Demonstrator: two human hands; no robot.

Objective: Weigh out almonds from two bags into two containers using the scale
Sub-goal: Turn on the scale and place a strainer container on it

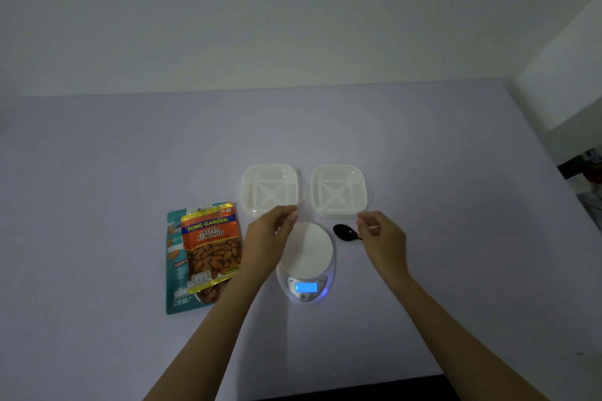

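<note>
Forearms [208, 345] run off-frame; right hand [381, 234] hides handle of the black spoon [345, 232].

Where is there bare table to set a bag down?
Bare table lies left of the bags, right of the spoon, and behind both containers. It is crowded around the scale, where the left hand and right hand hover.

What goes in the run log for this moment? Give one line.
left hand: near left container | right hand: near right container, over spoon | scale: lit, bare | bags: stacked, left of scale
</note>
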